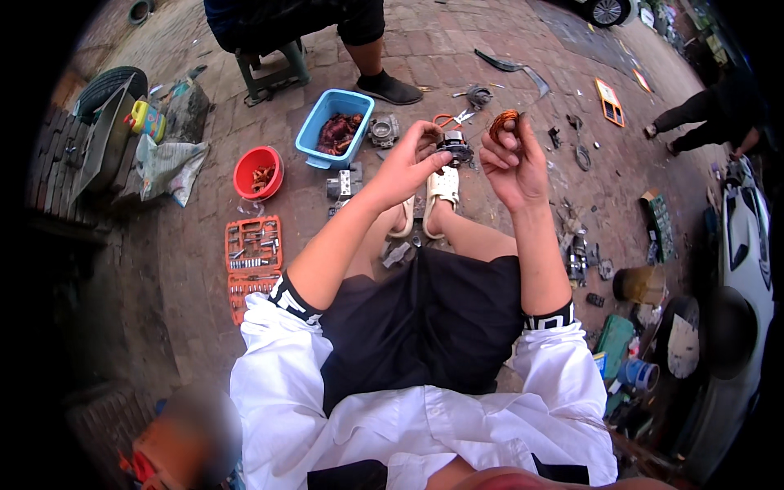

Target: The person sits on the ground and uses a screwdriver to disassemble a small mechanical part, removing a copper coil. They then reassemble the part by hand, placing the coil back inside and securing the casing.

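Note:
My left hand [402, 170] is closed around a small dark, round metal motor part [454, 147] with a shiny rim, held above my feet. To its right, my right hand [521, 167] is raised with its fingers curled around a bundle of copper wire [504, 122]. The two held things are apart. Just beyond them on the ground lie orange-handled scissors [457, 119] and a round grey metal part [479, 96]. A grey metal housing [384, 131] rests to the left of my left hand.
A blue tub [309, 139] holds reddish copper scrap, and a red bowl [238, 175] holds more pieces. An orange socket set [253, 276] lies open at left. Ahead, a person [359, 24] sits on a green stool [282, 69]; another person [694, 110] stands at right. Loose parts litter the brick ground.

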`<action>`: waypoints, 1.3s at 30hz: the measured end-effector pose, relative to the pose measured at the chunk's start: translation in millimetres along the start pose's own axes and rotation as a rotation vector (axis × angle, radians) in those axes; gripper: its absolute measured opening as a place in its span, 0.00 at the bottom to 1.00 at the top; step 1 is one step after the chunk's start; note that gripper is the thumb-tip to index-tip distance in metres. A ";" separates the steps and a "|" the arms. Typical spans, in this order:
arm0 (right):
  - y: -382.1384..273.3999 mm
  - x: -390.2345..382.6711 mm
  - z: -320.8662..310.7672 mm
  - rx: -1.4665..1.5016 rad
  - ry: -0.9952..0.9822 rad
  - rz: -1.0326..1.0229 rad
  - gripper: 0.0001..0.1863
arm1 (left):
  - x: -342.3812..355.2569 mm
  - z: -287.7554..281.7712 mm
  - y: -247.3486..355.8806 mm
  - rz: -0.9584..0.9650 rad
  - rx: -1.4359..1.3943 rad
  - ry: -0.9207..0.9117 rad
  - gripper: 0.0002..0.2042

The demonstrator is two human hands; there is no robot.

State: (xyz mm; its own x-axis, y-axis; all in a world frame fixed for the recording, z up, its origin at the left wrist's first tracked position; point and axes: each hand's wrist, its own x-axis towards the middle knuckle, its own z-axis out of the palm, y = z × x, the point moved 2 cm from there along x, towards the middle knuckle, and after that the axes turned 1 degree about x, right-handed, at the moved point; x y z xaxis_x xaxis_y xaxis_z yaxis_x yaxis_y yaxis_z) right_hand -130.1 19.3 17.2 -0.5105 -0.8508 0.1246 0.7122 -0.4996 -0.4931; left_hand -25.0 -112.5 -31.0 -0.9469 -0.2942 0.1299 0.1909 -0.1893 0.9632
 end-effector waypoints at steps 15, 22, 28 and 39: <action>4.3 -5.8 -2.4 -0.438 -0.104 0.050 0.13 | -4.7 9.5 11.5 0.028 0.585 0.054 0.24; 11.5 -20.9 23.6 -0.943 -0.389 0.274 0.13 | -9.6 11.0 11.2 0.335 0.980 0.104 0.24; -6.3 -3.9 -12.6 -0.127 -0.070 -0.092 0.15 | -10.2 17.3 15.0 0.448 0.922 -0.137 0.23; -16.2 0.2 -15.1 -0.488 0.218 -0.201 0.14 | -5.6 9.0 8.1 0.093 0.417 -0.022 0.23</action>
State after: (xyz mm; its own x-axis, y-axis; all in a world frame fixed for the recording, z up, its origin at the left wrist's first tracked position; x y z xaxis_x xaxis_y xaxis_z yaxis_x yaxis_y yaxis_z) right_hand -149.1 29.7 12.2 -0.7376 -0.6675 0.1016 0.3123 -0.4707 -0.8252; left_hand -20.5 -103.9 -21.8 -0.9368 -0.2710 0.2212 0.1588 0.2339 0.9592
